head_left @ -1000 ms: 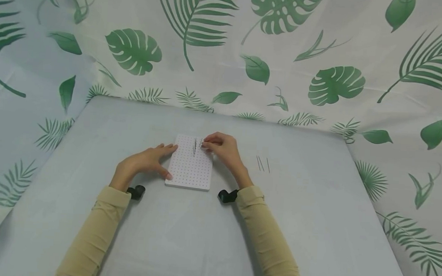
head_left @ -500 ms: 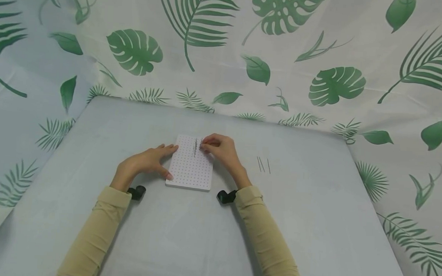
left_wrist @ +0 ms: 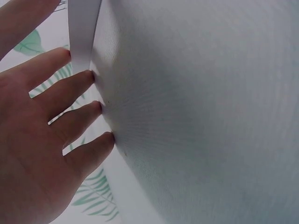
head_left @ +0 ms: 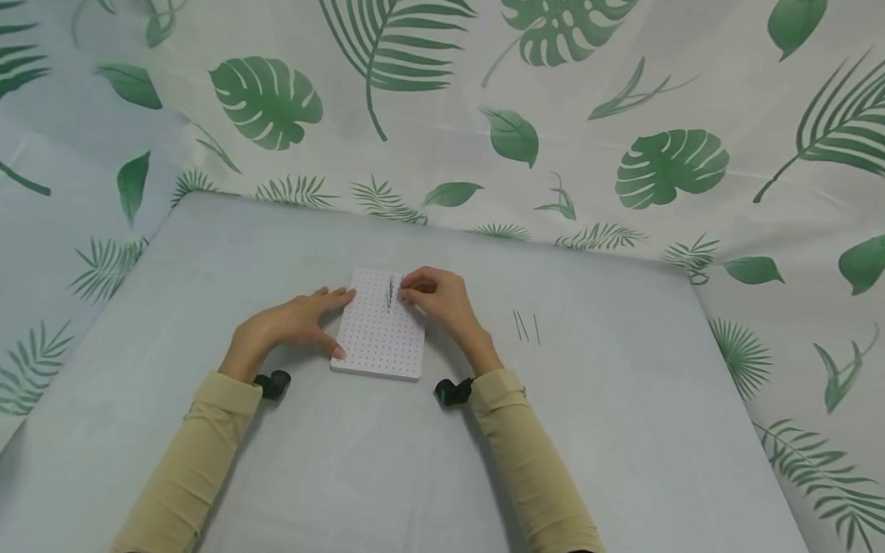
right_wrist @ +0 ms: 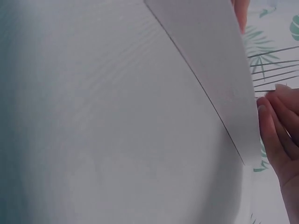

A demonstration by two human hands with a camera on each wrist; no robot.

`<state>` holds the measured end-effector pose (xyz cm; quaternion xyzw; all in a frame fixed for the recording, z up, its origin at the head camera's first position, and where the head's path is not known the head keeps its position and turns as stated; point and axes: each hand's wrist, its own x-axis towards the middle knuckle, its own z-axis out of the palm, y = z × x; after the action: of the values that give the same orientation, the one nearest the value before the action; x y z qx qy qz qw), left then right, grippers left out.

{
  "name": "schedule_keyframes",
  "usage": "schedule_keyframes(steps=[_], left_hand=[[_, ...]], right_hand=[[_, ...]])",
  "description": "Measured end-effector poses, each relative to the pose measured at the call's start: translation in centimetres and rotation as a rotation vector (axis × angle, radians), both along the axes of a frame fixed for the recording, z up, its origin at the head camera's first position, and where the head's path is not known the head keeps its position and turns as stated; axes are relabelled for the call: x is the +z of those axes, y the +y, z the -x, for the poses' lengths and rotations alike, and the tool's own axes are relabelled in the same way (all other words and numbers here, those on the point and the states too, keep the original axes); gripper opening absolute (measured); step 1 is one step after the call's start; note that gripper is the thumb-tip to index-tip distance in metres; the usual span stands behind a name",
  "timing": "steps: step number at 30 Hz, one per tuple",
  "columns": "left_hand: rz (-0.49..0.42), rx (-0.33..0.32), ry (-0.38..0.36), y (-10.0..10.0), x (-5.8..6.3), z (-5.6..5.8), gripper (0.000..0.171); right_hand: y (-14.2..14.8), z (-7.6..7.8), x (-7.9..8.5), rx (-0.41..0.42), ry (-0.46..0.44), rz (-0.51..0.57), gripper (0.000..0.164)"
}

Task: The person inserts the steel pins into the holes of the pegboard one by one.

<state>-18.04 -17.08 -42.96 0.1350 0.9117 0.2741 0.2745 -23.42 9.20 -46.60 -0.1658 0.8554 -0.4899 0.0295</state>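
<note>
A white board (head_left: 379,340) dotted with rows of small holes lies flat in front of me. My left hand (head_left: 290,323) rests at its left side, fingers spread, thumb on the near left corner; in the left wrist view several fingertips (left_wrist: 96,106) meet the board's edge. Near the far right part of the board, my right hand (head_left: 444,302) pinches a thin dark needle-like pin (right_wrist: 265,91) standing in the board. Several similar pins (right_wrist: 275,62) stand upright beside it, seen from the side in the right wrist view. The fingertips partly hide the pinched pin.
Three loose thin pins (head_left: 526,328) lie on the white table (head_left: 592,435) to the right of the board. A leaf-printed cloth (head_left: 554,149) hangs behind and at both sides of the table.
My right hand has shifted very slightly left at the board's far right while still pinching. The left hand, board and loose pins stay in place.
</note>
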Motion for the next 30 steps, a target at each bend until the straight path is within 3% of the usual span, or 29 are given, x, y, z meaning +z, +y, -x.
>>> schedule_keyframes(steps=[16,30], left_hand=[[-0.013,0.027,-0.008,0.2,0.1,-0.2,0.105],[-0.01,0.006,0.019,0.3,0.2,-0.3,0.104]], right_hand=[[2.3,-1.1,1.2,0.022,0.044,-0.131,0.014],[6.1,-1.7,1.4,-0.038,0.066,-0.193,0.012]])
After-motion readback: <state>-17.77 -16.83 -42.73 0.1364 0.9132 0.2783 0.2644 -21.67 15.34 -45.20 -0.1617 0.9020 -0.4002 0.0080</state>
